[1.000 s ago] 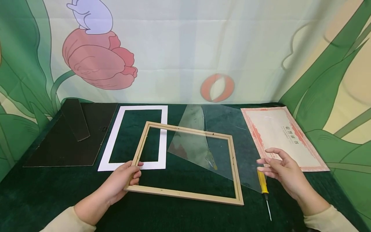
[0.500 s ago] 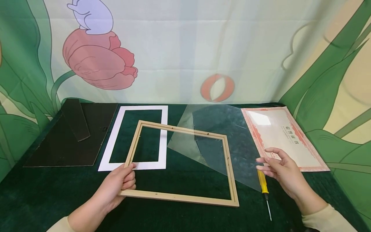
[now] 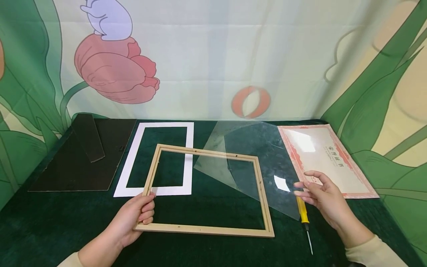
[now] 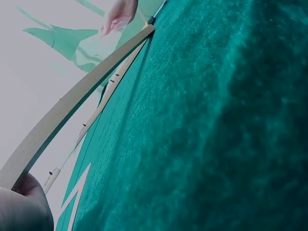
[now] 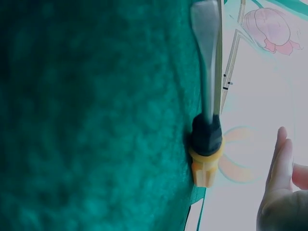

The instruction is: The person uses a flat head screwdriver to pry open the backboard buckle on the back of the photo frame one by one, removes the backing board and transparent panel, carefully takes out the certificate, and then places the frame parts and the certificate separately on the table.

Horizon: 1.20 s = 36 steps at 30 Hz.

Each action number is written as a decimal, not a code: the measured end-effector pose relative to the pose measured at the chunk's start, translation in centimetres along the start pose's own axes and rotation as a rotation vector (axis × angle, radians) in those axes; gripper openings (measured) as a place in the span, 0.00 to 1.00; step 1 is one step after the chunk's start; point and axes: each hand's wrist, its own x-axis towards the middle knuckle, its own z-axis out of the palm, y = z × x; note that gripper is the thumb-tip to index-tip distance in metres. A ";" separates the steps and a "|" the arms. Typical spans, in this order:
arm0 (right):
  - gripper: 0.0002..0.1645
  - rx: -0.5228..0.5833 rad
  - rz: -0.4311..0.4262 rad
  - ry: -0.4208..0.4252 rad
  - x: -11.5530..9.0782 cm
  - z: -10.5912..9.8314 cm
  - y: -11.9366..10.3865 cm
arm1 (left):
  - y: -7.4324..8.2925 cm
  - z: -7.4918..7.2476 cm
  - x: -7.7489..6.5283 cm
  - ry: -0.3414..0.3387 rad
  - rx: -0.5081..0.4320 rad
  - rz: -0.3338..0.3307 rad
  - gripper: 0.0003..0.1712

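My left hand grips the left side of an empty wooden picture frame, tilted above the dark green cloth. Its rails run away from the thumb in the left wrist view. On the right, my right hand pinches the edge of a clear pane between thumb and fingers. The pane slants behind the frame and catches bright reflections. Below that hand lies a screwdriver with a yellow handle. In the right wrist view the screwdriver is on the cloth, apart from the fingers.
A black backing board with a stand leg lies at the left. Beside it is a white mat border, partly behind the frame. A certificate with a red border lies at the right. The printed curtain closes off the back.
The wooden frame has shifted left and slightly down with my left hand. The pane's left corner has risen a little, and bright reflections now show on it. My right hand stays nearly in place.
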 end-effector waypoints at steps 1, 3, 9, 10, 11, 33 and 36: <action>0.16 0.004 0.000 0.002 0.0 0.0 0.0 | 0.0 0.0 0.0 0.000 -0.020 -0.002 0.13; 0.15 0.009 -0.001 0.007 0.0 0.0 0.1 | 0.0 0.1 -0.1 0.001 -0.050 -0.007 0.12; 0.15 0.029 -0.002 0.025 0.1 -0.1 0.3 | 0.2 0.4 -0.8 -0.007 -0.143 -0.005 0.13; 0.15 0.035 -0.002 0.028 0.1 -0.1 0.3 | 0.2 0.5 -0.9 -0.013 -0.158 0.001 0.13; 0.15 0.041 -0.002 0.031 0.1 -0.1 0.3 | 0.2 0.5 -1.1 -0.019 -0.171 0.011 0.13; 0.15 0.082 -0.031 0.056 -0.2 0.0 0.4 | 2.5 -4.3 -4.2 0.026 -0.286 0.254 0.17; 0.13 0.092 -0.038 0.058 -0.1 0.0 0.4 | 2.8 -4.8 -4.4 0.018 -0.297 0.294 0.17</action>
